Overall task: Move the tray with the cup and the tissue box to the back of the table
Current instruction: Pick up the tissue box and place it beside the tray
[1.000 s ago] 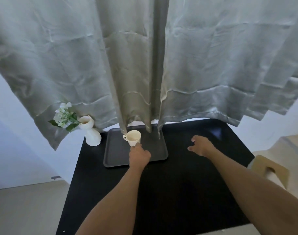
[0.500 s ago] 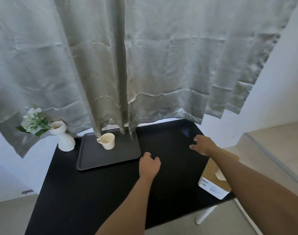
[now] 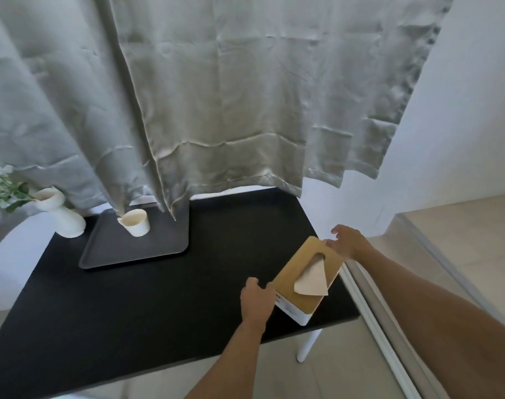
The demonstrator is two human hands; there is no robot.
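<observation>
A dark grey tray (image 3: 147, 250) lies at the back left of the black table (image 3: 147, 300), partly under the curtain hem. A cream cup (image 3: 136, 223) stands on its far part. The tissue box (image 3: 298, 267), white with a wooden lid and one tissue sticking out, sits at the table's right edge, angled. My left hand (image 3: 257, 298) grips its near end. My right hand (image 3: 347, 243) holds its far end, fingers spread around the corner. Whether the box rests on the table or hangs just above it I cannot tell.
A white vase (image 3: 63, 218) with white flowers (image 3: 4, 188) stands left of the tray at the back corner. A grey curtain (image 3: 216, 110) hangs over the table's back edge. A step or ledge (image 3: 389, 312) runs along the floor to the right.
My left hand left the cup and tray and swung right. Both hands came onto the tissue box, which was beyond the right edge and lower, and is now over the table's right edge.
</observation>
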